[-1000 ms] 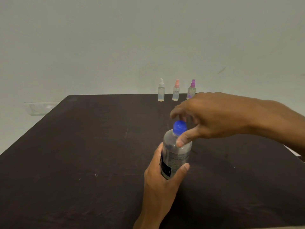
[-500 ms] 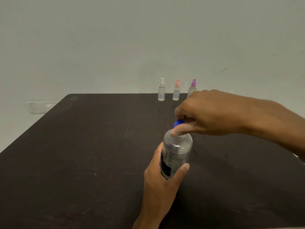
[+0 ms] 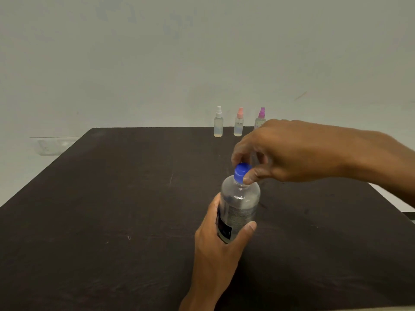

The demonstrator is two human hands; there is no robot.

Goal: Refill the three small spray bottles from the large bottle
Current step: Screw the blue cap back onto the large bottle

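On the dark table [image 3: 112, 221], the left hand [image 3: 215, 248] comes in from 6 o'clock and is wrapped around the lower body of the large bottle [image 3: 239, 207], thumb on the near side, fingers hidden behind. The bottle stands upright near the table's middle, clear, with a dark label. Its blue cap [image 3: 241, 172] sits on the neck, pinched between thumb and fingertips of the right hand [image 3: 289, 151], which reaches in from 3 o'clock.

The step in hand looks like unscrewing the cap. To do it well, the left hand should clamp low and firm without squeezing the soft wall, since liquid could well up once the seal breaks. The right should turn with the fingertips, keeping the cap level, then lift straight off.

At 12 o'clock, by the far edge, stand three sprays in a row: white-topped [image 3: 218, 122], pink-topped [image 3: 239, 122], purple-topped [image 3: 260, 118], all capped, well apart from the bottle, the last partly behind the right hand.
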